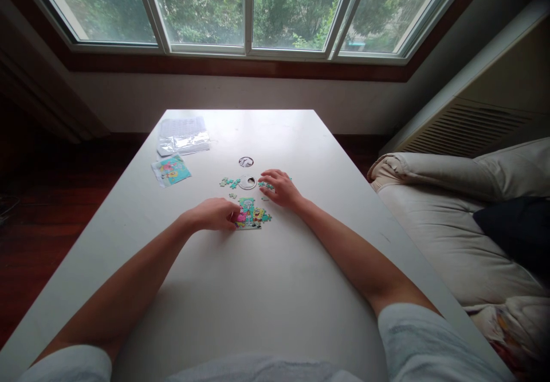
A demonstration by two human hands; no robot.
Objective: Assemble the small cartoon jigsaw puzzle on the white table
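Note:
A partly assembled jigsaw puzzle (248,215) with cartoon figures lies flat on the white table (266,290). My left hand (215,214) grips its left edge, fingers bent and thumb near the lower corner. Beyond and to the right, my right hand (280,188) reaches over loose puzzle pieces (267,185), its fingers apart and bent downward. Some of those pieces are hidden beneath it. More loose puzzle pieces (230,182) lie to the left of a round metal-rimmed fitting (247,182) in the tabletop. A couple of single pieces sit just above the assembled part.
Toward the far left are a picture card (171,170) with a cartoon print and a clear plastic packet (184,136). A round hole (246,162) opens in the table behind the fitting. A cushioned sofa (447,239) stands along the right side, below a window (249,10).

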